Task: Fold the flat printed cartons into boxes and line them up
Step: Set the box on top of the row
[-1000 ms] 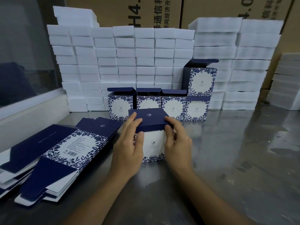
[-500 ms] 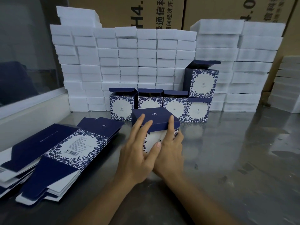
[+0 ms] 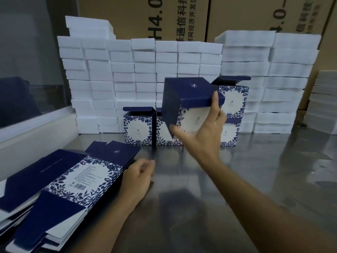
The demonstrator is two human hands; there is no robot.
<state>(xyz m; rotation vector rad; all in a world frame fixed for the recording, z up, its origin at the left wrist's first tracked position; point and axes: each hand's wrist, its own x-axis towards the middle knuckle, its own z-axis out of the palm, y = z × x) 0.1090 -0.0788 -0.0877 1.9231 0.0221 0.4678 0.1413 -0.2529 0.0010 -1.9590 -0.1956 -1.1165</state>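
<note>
Head view: the right hand [image 3: 204, 136] holds one folded box [image 3: 186, 106] in the air above the desk [image 3: 264, 179], tilted, its dark blue top toward the camera; the grip is wide, thumb on the box's lower left corner and fingers up its right edge. The left hand [image 3: 136, 178] rests low by the stack of flat cartons [image 3: 60, 189] at the left of the desk, its grip loosely curled and holding nothing, knuckles just beside the stack's right edge. The number of cartons in the stack cannot be told.

Behind the held box, a row of finished boxes [image 3: 138, 127] stands on the desk with flaps up. Three show at desk level, partly hidden, and one more box [image 3: 233, 99] sits on top at the right end. White foam blocks [image 3: 113, 73] are piled in many columns behind them, before two brown shipping cartons [image 3: 142, 17].
</note>
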